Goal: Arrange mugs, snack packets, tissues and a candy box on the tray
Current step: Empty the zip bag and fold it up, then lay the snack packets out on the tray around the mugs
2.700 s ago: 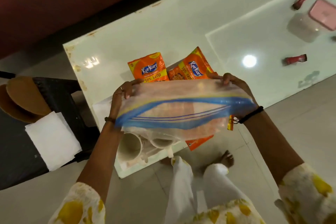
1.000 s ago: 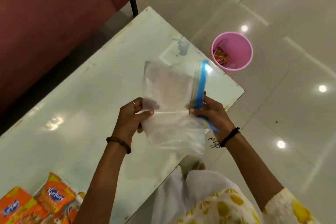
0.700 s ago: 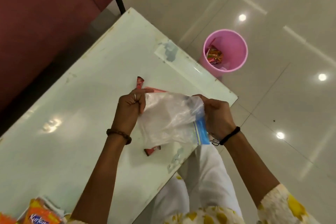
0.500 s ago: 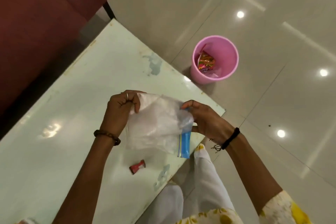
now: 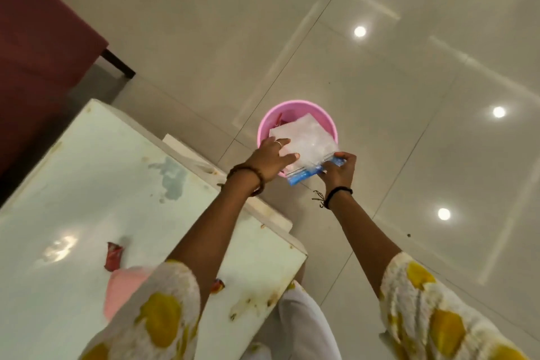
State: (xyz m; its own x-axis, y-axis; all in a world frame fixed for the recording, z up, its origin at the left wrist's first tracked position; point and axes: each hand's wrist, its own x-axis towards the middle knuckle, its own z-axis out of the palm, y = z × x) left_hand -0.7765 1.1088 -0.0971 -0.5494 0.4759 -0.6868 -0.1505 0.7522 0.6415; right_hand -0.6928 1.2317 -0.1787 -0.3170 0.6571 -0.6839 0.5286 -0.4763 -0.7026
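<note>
A folded clear plastic zip bag (image 5: 306,145) with a blue seal strip hangs over the pink bin (image 5: 266,126) on the floor. My left hand (image 5: 270,158) presses on the bag's near left side. My right hand (image 5: 339,171) pinches its blue seal edge. On the white table (image 5: 87,178) lie a red candy (image 5: 113,256), a second wrapped candy (image 5: 217,286) and a pink box lid (image 5: 122,289), partly hidden by my left sleeve. No mugs, snack packets, tissues or tray are in view.
The pink bin stands on the glossy tiled floor just beyond the table's far right corner (image 5: 286,225), with some wrappers inside. A dark red sofa (image 5: 38,47) fills the upper left. Ceiling lights reflect on the floor tiles.
My view has swung from the table's end to the bin. Both hands crumpled and folded the bag above the table, then carried it out over the pink bin.
</note>
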